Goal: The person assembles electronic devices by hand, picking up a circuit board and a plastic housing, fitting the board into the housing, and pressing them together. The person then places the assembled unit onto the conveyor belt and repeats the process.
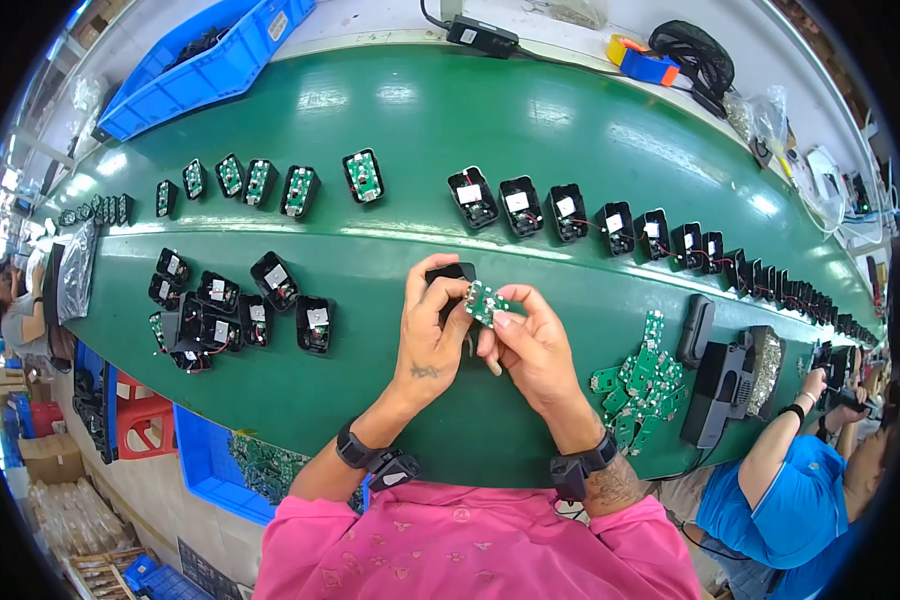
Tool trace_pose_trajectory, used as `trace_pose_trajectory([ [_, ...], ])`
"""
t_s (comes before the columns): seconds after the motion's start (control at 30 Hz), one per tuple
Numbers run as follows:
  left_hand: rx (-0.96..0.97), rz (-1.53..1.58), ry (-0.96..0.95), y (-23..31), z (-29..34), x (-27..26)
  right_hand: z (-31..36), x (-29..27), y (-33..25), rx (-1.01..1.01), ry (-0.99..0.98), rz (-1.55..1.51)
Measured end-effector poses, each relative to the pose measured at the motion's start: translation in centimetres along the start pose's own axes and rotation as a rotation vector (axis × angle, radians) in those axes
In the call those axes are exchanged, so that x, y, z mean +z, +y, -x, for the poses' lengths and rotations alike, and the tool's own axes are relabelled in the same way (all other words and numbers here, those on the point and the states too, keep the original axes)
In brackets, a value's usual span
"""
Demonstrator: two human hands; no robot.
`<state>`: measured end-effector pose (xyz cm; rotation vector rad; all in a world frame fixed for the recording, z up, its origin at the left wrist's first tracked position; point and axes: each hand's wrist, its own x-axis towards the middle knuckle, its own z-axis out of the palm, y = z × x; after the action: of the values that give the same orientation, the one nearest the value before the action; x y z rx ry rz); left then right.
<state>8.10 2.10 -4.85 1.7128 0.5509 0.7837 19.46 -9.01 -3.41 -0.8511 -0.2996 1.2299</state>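
Note:
Over the green workbench, my left hand [432, 325] is closed around a small black plastic housing [457, 271], mostly hidden by my fingers. My right hand [532, 338] pinches a green circuit board [484, 301] between thumb and fingers, tilted beside the housing's near side. The left fingertips come right up to the board's edge; whether they touch it I cannot tell. Right of my hands lies a pile of loose green circuit boards [642, 385]. To the left, a cluster of black housings [210, 318] with white-labelled parts and wires inside lies on the bench.
Rows of black housings line the conveyor rail, some with green boards [364, 176], others with white labels [568, 212]. A blue bin [195, 75] stands far left. A dark grey fixture [715, 390] sits at right, near a co-worker in a blue shirt [785, 490]. Another person [15, 305] works far left.

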Motion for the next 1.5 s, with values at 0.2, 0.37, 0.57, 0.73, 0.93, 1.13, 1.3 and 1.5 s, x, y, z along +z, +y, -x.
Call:
trace_pose_trajectory([
  [0.2, -0.121, 0.481, -0.06, 2.2, -0.2, 0.3, -0.2, -0.9, -0.4, -0.125, 0.064, 0.289],
  [0.37, -0.254, 0.418, -0.19, 1.4, -0.9, -0.8, 0.0, -0.9, -1.3, -0.113, 0.081, 0.415],
  [0.57, -0.286, 0.563, -0.175, 1.5, -0.9, -0.9, 0.0, -0.8, -1.1, -0.339, 0.182, 0.826],
  [0.73, -0.4, 0.562, -0.215, 1.3, -0.9, -1.0, 0.2, -0.8, -1.2, -0.316, 0.18, 0.829],
  [0.93, -0.392, 0.485, -0.164, 1.8, -0.6, -0.5, 0.4, 0.0, -1.2, -0.4, 0.243, 0.972],
  [1.13, -0.339, 0.438, -0.154, 1.2, -0.3, -0.2, 0.0, -0.3, -0.8, -0.793, 0.3, 1.261],
  [1.3, -0.225, 0.244, -0.189, 1.1, -0.5, 1.9, 0.4, -1.2, -0.6, -0.818, 0.348, 1.256],
  [1.5, -0.263, 0.211, -0.111, -0.1, 1.1, -0.1, -1.0, 0.0, 1.8, -0.966, 0.294, 1.088],
])
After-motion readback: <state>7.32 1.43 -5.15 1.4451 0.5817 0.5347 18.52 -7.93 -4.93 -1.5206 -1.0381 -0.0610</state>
